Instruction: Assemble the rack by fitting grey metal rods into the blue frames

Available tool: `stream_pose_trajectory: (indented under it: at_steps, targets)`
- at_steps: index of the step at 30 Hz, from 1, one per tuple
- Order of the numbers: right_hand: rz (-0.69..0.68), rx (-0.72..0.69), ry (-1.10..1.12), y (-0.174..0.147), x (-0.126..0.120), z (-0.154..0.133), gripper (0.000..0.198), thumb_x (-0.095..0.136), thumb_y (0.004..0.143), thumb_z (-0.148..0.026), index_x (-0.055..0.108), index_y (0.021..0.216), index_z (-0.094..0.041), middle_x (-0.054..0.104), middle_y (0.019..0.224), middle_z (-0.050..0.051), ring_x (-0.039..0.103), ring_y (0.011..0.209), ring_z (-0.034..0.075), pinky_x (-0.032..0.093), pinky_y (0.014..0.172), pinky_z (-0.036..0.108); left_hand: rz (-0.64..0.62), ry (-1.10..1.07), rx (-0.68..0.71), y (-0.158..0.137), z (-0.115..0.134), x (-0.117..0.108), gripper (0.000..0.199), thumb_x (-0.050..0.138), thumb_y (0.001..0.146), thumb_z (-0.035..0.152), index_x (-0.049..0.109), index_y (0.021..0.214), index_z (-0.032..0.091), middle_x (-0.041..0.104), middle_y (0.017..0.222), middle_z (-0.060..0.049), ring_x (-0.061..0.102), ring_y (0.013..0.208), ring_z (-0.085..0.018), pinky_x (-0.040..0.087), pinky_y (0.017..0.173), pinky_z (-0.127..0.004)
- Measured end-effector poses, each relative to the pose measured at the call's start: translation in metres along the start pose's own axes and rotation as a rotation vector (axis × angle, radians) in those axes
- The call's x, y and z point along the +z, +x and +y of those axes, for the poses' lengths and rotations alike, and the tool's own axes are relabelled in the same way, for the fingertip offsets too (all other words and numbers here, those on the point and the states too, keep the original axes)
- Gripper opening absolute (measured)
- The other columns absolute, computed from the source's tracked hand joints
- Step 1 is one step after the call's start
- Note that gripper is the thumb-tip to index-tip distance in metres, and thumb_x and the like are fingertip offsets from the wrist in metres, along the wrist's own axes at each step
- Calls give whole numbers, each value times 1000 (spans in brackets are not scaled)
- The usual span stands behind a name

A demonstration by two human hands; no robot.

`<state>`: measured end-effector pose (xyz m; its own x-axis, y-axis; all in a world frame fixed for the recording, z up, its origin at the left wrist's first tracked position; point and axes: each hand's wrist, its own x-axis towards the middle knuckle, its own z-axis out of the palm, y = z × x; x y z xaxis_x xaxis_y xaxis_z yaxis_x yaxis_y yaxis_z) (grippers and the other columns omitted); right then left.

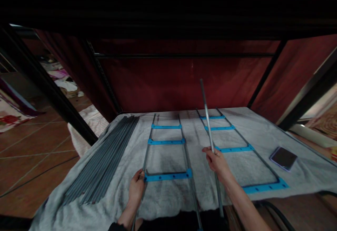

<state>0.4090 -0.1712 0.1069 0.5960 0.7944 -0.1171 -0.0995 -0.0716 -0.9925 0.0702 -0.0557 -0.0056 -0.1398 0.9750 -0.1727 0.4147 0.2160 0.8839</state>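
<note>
My left hand (136, 188) is closed at the near left corner of a ladder-like frame, where a blue crosspiece (168, 177) meets a grey side rod (146, 155). Raised above the cloth, a loose grey metal rod (207, 113) slants away from me, and my right hand (216, 161) is wrapped round it near its middle. A second frame of grey rods and blue crosspieces (235, 149) lies to the right, partly hidden behind my right hand and forearm. Several more grey rods (105, 161) lie in a loose bundle left of my left hand.
A grey cloth (168, 159) covers the work surface. At the right lies a phone (283, 158). Black posts (265, 73) and a dark overhead beam surround the surface, with red sheeting (168, 80) behind. Tiled floor (39, 143) with a cable shows at the left.
</note>
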Motion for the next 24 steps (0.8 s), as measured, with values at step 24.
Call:
stream_pose_trajectory:
  at_steps: [24]
  targets:
    - [203, -308, 563, 136, 85, -41, 44, 55, 82, -46, 30, 54, -23, 28, 42, -10, 21, 37, 5, 16, 36, 19, 68, 561, 693, 17, 21, 20, 46, 40, 96, 35, 53, 135, 14, 50, 139, -17, 49, 128, -29, 40, 110, -43]
